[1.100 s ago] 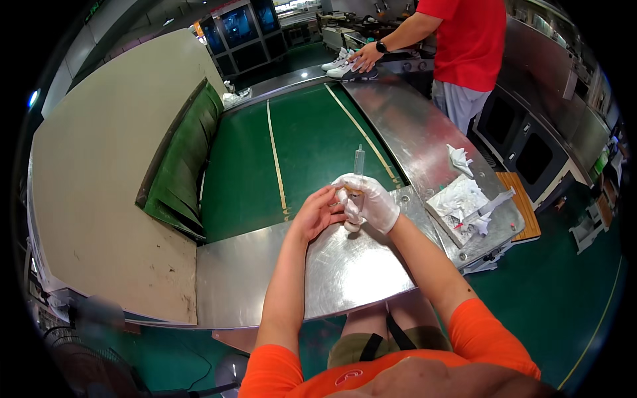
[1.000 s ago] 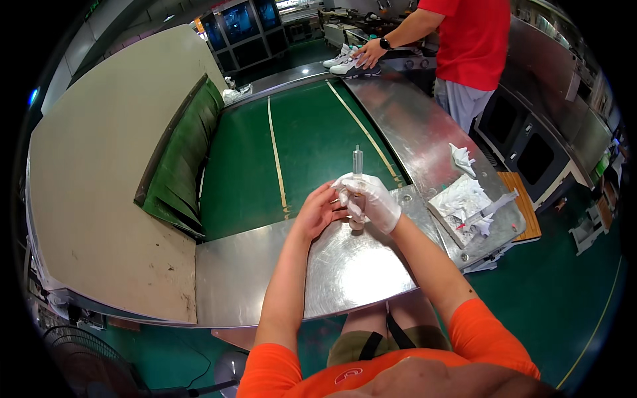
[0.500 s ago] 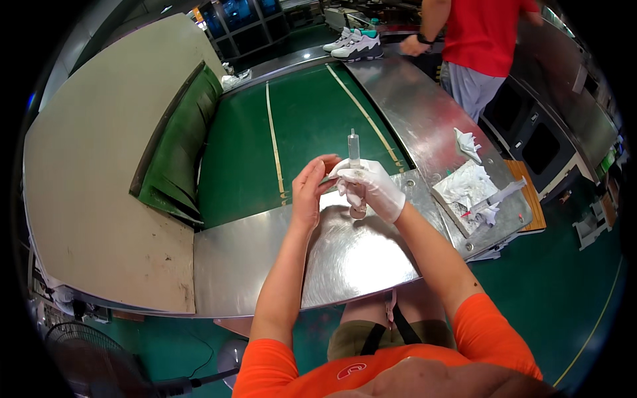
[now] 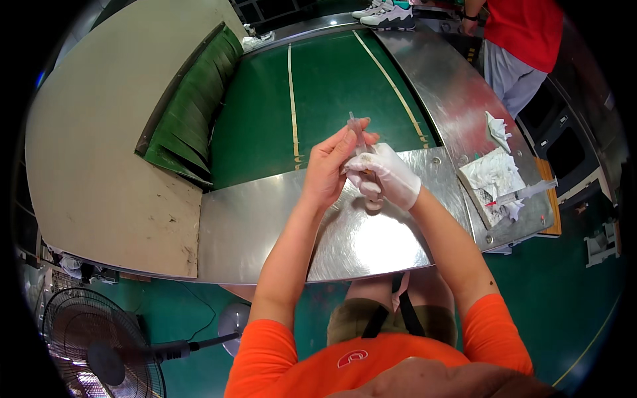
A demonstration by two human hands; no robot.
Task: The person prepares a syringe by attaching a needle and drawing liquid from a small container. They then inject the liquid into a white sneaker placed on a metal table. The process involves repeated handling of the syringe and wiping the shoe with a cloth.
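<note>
A clear syringe (image 4: pixel 358 127) stands roughly upright between my hands, its narrow tip pointing up and away from me. My right hand (image 4: pixel 397 178), in a white glove, is closed round the lower barrel, and the plunger end (image 4: pixel 373 204) sticks out below it. Bare, my left hand (image 4: pixel 326 169) is closed on the upper barrel, thumb on the near side and fingertips showing behind. Both hands are above the near edge of the green conveyor belt (image 4: pixel 262 113) and the metal tabletop (image 4: pixel 265 232). What lies inside the barrel is hard to make out.
On the right, a second syringe (image 4: pixel 524 192) with a red tip rests on a pad covered with crumpled white paper (image 4: pixel 494 174). More crumpled paper (image 4: pixel 497 129) lies beyond. White shoes (image 4: pixel 388 16) sit at the far end. A person in red (image 4: pixel 521 33) stands far right. A fan (image 4: pixel 99 351) stands lower left.
My left hand has moved up from beside the right hand and closed on the syringe's upper barrel. The syringe now leans slightly left. The whole view has shifted, and the other person appears farther right.
</note>
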